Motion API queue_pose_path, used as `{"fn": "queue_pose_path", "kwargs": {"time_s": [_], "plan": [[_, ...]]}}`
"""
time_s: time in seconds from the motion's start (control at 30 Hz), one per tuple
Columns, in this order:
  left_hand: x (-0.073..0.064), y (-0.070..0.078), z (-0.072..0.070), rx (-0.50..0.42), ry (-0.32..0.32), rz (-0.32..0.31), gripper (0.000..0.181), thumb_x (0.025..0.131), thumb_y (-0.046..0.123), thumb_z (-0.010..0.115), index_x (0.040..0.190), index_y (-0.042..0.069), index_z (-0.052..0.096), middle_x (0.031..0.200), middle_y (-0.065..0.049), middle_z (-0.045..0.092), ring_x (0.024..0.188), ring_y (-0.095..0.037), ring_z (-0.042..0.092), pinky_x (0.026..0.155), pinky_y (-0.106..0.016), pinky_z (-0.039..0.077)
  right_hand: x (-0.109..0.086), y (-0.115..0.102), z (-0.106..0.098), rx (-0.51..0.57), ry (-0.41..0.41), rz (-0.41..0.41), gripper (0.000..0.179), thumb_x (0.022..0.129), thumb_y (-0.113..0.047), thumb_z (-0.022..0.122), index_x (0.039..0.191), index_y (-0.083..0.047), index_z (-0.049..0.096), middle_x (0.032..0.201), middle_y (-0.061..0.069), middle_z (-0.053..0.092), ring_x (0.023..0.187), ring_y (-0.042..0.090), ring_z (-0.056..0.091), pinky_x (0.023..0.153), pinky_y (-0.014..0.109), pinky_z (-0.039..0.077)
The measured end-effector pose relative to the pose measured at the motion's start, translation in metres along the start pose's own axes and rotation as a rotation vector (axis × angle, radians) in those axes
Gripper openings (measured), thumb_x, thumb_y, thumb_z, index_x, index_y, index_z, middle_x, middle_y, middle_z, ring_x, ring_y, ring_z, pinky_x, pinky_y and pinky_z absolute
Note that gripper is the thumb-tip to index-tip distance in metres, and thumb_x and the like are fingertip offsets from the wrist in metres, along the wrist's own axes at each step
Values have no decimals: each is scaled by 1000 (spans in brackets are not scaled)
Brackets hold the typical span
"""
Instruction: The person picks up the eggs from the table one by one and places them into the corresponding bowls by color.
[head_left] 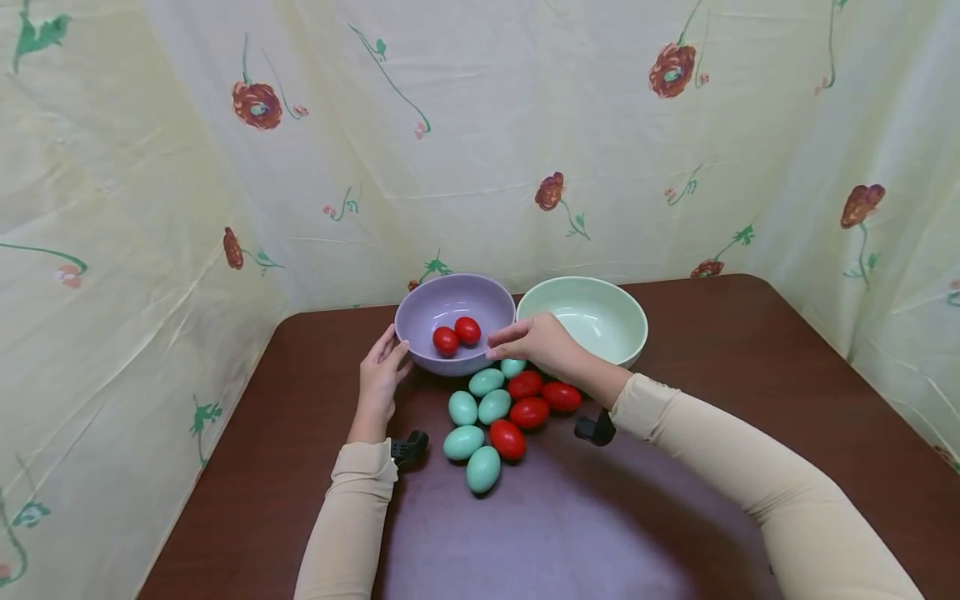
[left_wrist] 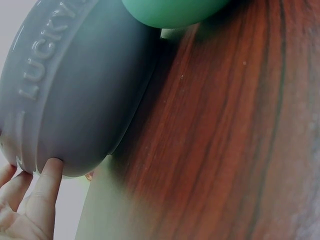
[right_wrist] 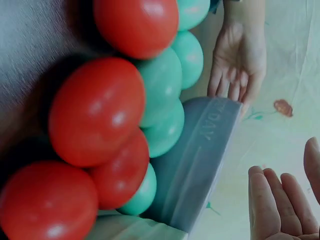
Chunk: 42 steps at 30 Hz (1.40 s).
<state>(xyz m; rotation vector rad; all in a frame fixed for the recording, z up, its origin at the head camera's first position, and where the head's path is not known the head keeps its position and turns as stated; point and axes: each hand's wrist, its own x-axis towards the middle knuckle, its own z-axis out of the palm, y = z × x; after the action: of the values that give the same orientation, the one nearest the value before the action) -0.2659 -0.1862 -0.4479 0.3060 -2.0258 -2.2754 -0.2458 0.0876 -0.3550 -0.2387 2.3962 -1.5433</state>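
Observation:
My left hand (head_left: 378,383) rests its fingertips against the left outer side of the purple bowl (head_left: 491,300). In the left wrist view, straight fingers (left_wrist: 47,192) touch its outer wall, which has raised letters. Two red eggs (head_left: 446,341) lie inside that bowl. Above its right rim, in the head view, hovers my right hand (head_left: 551,343), with nothing between thumb and fingers; the right wrist view shows its fingers (right_wrist: 267,205) extended and the thumb apart. Several green eggs (head_left: 483,469) and several red eggs (head_left: 507,439) lie clustered on the table in front of the bowls.
A pale green bowl (head_left: 600,321) stands right beside the purple one, partly behind my right hand; no eggs show in its visible part. The dark brown table (head_left: 705,350) ends at a floral curtain (head_left: 480,167) behind the bowls.

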Motion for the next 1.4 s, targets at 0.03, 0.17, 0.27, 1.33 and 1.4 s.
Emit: {"fn": "queue_pose_path", "kwargs": {"time_s": [0.03,0.17,0.27,1.33,1.4], "plan": [[0,0,0,1,2,-2,57,99,24,62,152,22,42,161,-3,37,140,-24,49,110,-45,45,-2,2,0,-12,-2,6,35,81,-27,83,115,-17,77,103,0,78,106,15,68,91,28,56],[1,0,1,3,-2,-8,57,100,23,61,153,21,40,161,-3,35,140,-25,48,110,-45,45,-13,9,0,-34,-19,18,39,81,-28,83,117,-16,75,103,-1,78,108,15,68,100,34,52],[0,1,1,7,1,-9,57,100,23,61,153,21,40,161,-3,36,140,-25,48,110,-46,45,-20,16,1,-26,-20,16,40,80,-26,83,117,-13,75,102,0,78,109,15,67,100,32,52],[-1,2,2,-25,-13,2,59,99,22,61,153,20,40,162,-3,34,144,-22,42,113,-47,42,-57,73,35,138,-55,-40,46,81,-7,81,124,2,68,119,19,71,112,31,69,84,30,61],[0,2,1,-23,-13,2,58,99,22,61,153,20,40,162,-3,34,144,-22,42,112,-47,42,-57,72,37,152,-62,-25,46,81,-6,80,124,2,68,120,19,71,112,31,69,83,32,61]]}}
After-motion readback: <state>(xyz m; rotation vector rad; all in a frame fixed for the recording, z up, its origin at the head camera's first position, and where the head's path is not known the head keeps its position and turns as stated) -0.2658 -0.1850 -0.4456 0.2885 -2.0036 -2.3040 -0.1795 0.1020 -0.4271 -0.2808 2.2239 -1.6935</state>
